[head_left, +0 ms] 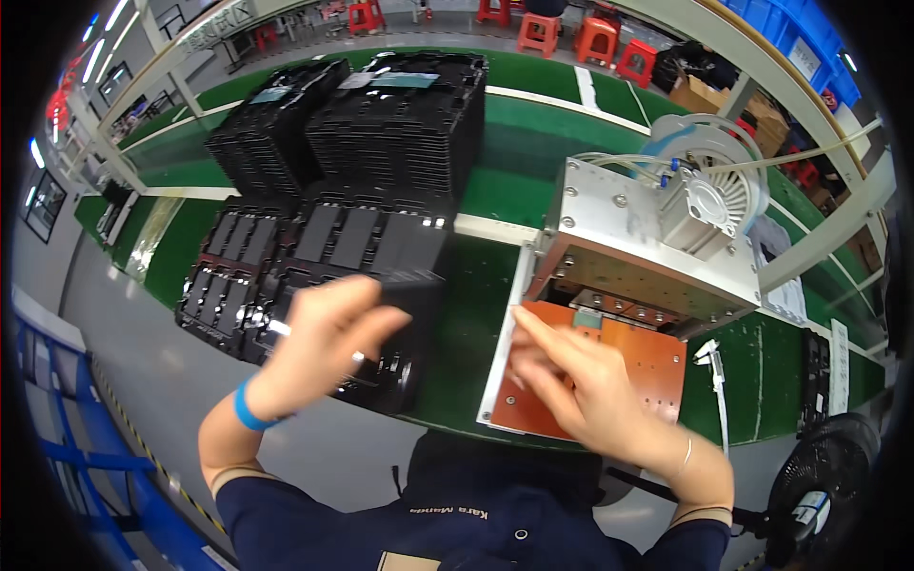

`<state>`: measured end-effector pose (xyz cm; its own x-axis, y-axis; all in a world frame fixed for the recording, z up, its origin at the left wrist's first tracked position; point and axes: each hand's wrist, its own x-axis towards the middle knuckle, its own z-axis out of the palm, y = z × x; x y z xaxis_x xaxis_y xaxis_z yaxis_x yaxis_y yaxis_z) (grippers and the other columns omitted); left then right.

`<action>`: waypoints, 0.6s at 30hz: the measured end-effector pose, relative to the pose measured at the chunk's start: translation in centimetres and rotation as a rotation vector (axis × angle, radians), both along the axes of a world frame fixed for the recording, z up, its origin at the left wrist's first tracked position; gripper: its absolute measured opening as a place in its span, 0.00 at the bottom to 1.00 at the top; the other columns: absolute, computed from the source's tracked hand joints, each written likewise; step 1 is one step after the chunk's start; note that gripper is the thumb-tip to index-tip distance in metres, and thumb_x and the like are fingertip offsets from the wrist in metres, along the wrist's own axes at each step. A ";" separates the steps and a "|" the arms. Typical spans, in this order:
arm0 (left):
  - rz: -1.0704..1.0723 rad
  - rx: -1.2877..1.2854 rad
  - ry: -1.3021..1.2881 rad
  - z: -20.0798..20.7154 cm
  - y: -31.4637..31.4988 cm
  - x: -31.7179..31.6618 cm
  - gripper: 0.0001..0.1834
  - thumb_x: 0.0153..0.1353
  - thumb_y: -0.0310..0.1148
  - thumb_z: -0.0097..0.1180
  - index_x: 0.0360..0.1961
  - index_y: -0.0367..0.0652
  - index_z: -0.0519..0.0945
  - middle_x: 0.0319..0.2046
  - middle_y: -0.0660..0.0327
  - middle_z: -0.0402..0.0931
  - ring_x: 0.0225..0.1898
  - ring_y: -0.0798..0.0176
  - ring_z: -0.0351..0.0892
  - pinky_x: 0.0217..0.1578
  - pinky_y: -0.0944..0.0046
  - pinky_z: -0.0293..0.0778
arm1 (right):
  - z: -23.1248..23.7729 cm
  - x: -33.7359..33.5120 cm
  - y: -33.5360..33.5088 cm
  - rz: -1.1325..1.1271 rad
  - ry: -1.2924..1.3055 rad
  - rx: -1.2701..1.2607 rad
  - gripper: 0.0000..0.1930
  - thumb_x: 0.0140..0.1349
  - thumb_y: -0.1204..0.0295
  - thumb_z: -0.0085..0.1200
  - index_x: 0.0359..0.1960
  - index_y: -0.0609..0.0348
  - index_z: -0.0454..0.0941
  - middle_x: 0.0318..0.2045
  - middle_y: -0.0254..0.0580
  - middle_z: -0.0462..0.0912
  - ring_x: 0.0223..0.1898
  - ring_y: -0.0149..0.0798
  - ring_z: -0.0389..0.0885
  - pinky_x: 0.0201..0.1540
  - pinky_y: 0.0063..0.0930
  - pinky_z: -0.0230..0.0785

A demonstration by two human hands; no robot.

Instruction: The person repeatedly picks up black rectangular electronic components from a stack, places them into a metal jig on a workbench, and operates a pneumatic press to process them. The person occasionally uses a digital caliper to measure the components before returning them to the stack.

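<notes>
My left hand [335, 328], blurred by motion and wearing a blue wristband [252, 407], hovers over a black tray [300, 276] that holds dark flat rectangular pieces [357, 236]. Its fingers are bent, and whether anything is between them is unclear. My right hand [586, 381] is above the left part of an orange plate [652, 366], its index finger stretched out and the other fingers curled, with nothing visible in them. That plate lies at the front of a metal press fixture [628, 238]. A small greenish piece [587, 320] shows on it beyond my fingers.
Tall stacks of black trays [395, 133] stand behind the tray on the green bench [457, 328]. A clear round fan [728, 181] sits behind the fixture. A caliper [712, 366] lies to its right. A black fan [824, 476] is at the lower right.
</notes>
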<state>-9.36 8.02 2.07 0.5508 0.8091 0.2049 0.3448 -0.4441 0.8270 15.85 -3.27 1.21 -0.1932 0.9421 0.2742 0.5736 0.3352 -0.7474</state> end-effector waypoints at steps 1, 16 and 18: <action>0.129 -0.051 0.046 -0.2 1.3 -2.7 0.14 0.60 0.26 0.59 0.20 0.37 0.69 0.16 0.66 0.68 0.17 0.77 0.67 0.16 0.72 0.61 | -0.7 0.1 1.8 0.022 -0.100 0.138 0.24 0.59 0.78 0.55 0.58 0.63 0.69 0.43 0.50 0.80 0.38 0.48 0.83 0.40 0.35 0.78; 0.362 0.707 0.417 -5.8 1.3 -11.6 0.18 0.55 0.34 0.61 0.48 0.43 0.81 0.50 0.56 0.76 0.52 0.51 0.72 0.52 0.54 0.71 | -4.9 -4.7 14.4 0.216 -0.888 0.630 0.11 0.55 0.75 0.50 0.40 0.60 0.78 0.41 0.40 0.79 0.52 0.40 0.75 0.58 0.36 0.65; 0.342 0.450 0.394 -6.7 1.0 -12.1 0.18 0.59 0.36 0.56 0.50 0.44 0.81 0.61 0.54 0.69 0.65 0.46 0.60 0.63 0.51 0.60 | -4.7 -4.9 14.7 0.214 -0.916 0.670 0.09 0.54 0.74 0.52 0.36 0.60 0.79 0.36 0.39 0.79 0.49 0.38 0.76 0.57 0.34 0.66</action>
